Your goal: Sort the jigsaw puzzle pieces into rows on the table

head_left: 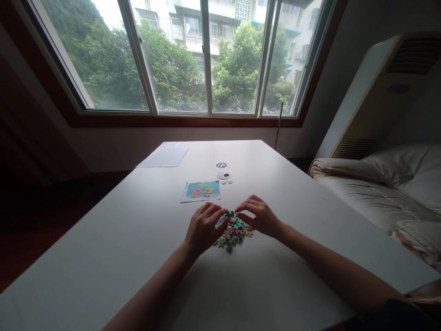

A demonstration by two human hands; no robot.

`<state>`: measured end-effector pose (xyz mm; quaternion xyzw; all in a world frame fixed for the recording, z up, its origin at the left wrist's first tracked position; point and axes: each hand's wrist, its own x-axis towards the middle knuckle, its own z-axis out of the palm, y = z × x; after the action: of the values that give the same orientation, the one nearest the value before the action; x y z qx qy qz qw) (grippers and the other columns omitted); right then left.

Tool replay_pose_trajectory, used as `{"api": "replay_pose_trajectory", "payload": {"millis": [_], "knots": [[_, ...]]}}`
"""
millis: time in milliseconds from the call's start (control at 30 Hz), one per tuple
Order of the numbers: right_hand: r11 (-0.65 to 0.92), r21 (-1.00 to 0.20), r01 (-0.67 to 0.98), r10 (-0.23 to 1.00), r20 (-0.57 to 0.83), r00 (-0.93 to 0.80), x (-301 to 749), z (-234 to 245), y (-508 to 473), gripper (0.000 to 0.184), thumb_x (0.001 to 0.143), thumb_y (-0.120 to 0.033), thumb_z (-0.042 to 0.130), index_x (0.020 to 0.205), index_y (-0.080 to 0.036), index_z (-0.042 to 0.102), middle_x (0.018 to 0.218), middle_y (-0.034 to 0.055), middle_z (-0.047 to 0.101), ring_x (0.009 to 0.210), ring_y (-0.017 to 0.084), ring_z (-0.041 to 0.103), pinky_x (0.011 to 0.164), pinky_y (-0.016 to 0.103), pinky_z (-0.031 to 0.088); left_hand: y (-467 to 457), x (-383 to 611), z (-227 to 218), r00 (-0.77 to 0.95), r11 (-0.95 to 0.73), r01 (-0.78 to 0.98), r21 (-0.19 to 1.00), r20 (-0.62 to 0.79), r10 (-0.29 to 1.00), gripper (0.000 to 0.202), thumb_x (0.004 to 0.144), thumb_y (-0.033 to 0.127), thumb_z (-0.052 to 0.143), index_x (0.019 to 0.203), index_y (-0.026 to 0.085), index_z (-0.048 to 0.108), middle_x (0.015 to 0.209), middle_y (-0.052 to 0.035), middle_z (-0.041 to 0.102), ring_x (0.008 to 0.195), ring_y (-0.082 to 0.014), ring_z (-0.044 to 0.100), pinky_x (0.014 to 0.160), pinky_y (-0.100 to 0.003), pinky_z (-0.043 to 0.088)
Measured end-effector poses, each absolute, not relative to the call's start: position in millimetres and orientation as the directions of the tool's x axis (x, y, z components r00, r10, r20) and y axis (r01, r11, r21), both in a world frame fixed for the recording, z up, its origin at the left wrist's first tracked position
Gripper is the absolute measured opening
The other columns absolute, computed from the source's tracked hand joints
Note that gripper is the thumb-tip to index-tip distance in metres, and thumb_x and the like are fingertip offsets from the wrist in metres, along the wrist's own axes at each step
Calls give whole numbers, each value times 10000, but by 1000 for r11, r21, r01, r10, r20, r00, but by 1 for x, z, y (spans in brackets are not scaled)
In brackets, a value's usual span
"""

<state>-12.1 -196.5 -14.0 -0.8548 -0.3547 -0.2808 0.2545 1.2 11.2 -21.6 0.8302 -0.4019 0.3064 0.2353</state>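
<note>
Above a heap of jigsaw puzzle pieces (pixel 237 230), a small dark green puzzle piece (pixel 230 214) sits between my two hands. My left hand (pixel 205 226) pinches its left side with thumb and forefinger. At its right side, the thumb and forefinger of my right hand (pixel 261 217) close on the edge. Whether this is one piece or two joined ones is too small to tell. The heap mixes teal, pink, yellow and brown pieces, partly hidden behind my left fingers. Just beyond my left hand lies a colourful cartoon picture sheet (pixel 202 190).
Past the picture sheet, a couple of loose puzzle pieces (pixel 226 182) lie near a round whitish disc (pixel 223 175) and another round item (pixel 221 165). White paper (pixel 163 155) rests at the far left of the white table (pixel 138 243). A sofa (pixel 372 184) stands to the right.
</note>
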Motion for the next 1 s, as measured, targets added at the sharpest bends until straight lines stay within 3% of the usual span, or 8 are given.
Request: {"api": "replay_pose_trajectory", "payload": {"millis": [300, 500, 600, 767, 1000], "knots": [[-608, -286, 741, 415, 681, 603, -11, -21, -193, 83, 818, -252, 556, 845, -194, 608, 782, 36, 640, 760, 161, 535, 712, 304, 429, 10, 0, -20, 457, -550, -826, 119, 713, -532, 144, 803, 269, 529, 884, 184, 612, 775, -48, 610, 748, -170, 535, 677, -297, 449], [-591, -315, 743, 368, 714, 596, -11, -22, -190, 54, 814, -220, 557, 820, -195, 605, 762, 23, 639, 736, 149, 544, 699, 294, 438, 10, 0, -20, 498, -551, -813, 189, 716, -489, 167, 779, 284, 556, 908, 186, 593, 828, -53, 615, 789, -186, 542, 701, -316, 454], [-598, -336, 727, 275, 767, 580, -9, -16, -195, 52, 809, -218, 560, 808, -200, 609, 758, 19, 640, 731, 149, 551, 692, 295, 452, 12, 4, -23, 542, -558, -790, 253, 714, -444, 163, 781, 274, 543, 913, 183, 576, 861, -63, 617, 833, -204, 534, 727, -341, 449], [-678, -393, 621, 23, 834, 552, -2, -5, -213, 64, 802, -235, 561, 801, -211, 621, 738, 15, 634, 670, 152, 538, 650, 301, 462, 18, 16, -32, 662, -603, -715, 355, 621, -419, 119, 798, 201, 483, 732, 190, 582, 740, -34, 599, 758, -184, 528, 704, -320, 438], [-713, -384, 586, 11, 830, 557, 4, -6, -224, 65, 799, -234, 568, 805, -208, 628, 758, 10, 641, 661, 147, 530, 658, 296, 458, 19, 21, -38, 697, -613, -688, 388, 587, -411, 134, 776, 165, 479, 687, 187, 576, 685, -21, 588, 708, -174, 531, 663, -292, 430]]}}
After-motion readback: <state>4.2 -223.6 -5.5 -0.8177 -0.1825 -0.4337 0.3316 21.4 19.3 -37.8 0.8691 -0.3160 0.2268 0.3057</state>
